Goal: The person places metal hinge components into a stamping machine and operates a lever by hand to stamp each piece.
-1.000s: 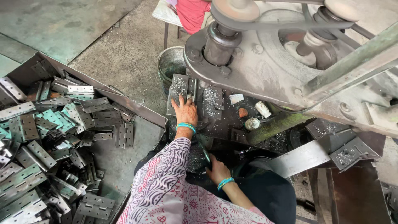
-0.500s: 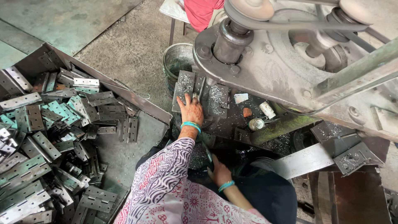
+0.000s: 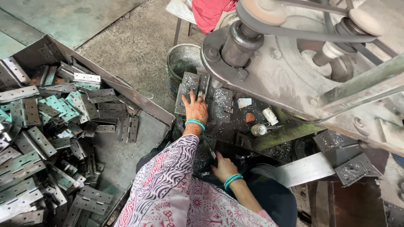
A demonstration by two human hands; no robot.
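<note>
My left hand (image 3: 196,110) lies flat, fingers apart, on a grey metal hinge plate (image 3: 188,89) that rests on the machine's dark bed. More hinge plates (image 3: 221,104) dusted with metal shavings lie beside it. My right hand (image 3: 223,167) is lower down, near my lap, with its fingers curled around a thin dark rod (image 3: 210,151); what the rod joins to is hidden in the dark. Both wrists wear teal bangles, and a patterned sleeve covers my left arm.
A metal tray (image 3: 126,90) at the left holds several loose hinge plates (image 3: 46,138). A steel bucket (image 3: 182,67) stands behind the bed. A large belt-driven machine (image 3: 290,59) fills the right. A small tin (image 3: 258,130) and a white stub (image 3: 270,116) lie on the bed.
The view has drifted a little toward the machine. My left hand stays on the hinge plate and my right hand stays low on the rod.
</note>
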